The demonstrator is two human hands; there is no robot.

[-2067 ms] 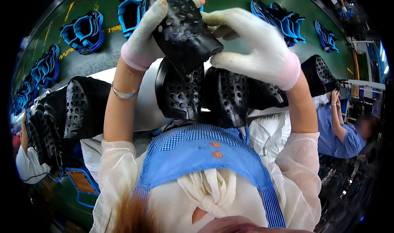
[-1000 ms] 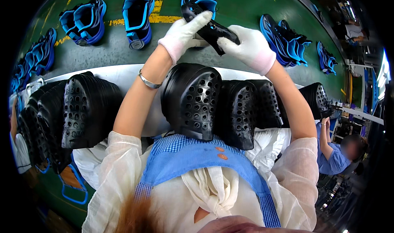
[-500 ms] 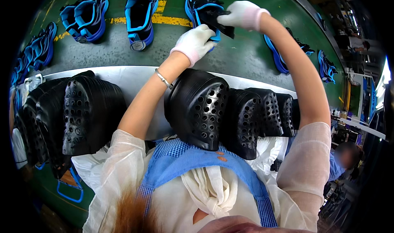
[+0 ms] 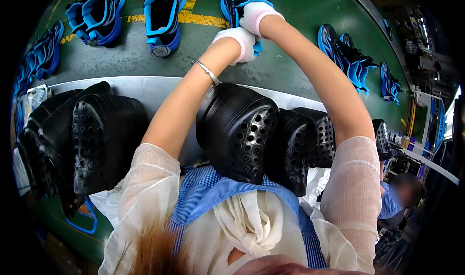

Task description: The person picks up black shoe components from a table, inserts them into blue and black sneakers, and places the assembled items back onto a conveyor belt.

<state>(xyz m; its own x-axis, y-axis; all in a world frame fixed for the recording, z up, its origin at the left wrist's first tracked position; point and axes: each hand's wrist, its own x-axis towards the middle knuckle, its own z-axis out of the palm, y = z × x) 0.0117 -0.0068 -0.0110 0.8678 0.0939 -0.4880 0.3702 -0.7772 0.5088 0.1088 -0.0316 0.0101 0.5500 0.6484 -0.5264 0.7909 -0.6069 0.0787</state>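
Both of my hands wear white knit gloves and meet at a black and blue sports shoe (image 4: 234,3) on the green surface ahead. My left hand (image 4: 242,43) is closed around the shoe's heel end, where a bit of blue lining shows beside the fingers. Over the shoe's opening lies my right hand (image 4: 255,17), touching the left; its fingers are hidden. No black insert is visible at that hand. Nearer to me, nested black plastic shoe inserts (image 4: 227,129) with round holes stand in stacks between my forearms. Another large stack of inserts (image 4: 114,139) is left of my left arm.
A pale metal ledge (image 4: 162,88) runs along the near side of the green surface. More blue-trimmed shoes stand left (image 4: 163,21) and right (image 4: 341,52) of my hands. At the far right a person in blue (image 4: 391,200) sits near equipment.
My right hand has moved left and in, from holding a black insert beside the shoe to covering the shoe's opening. The insert is now out of sight. My left hand stays at the heel.
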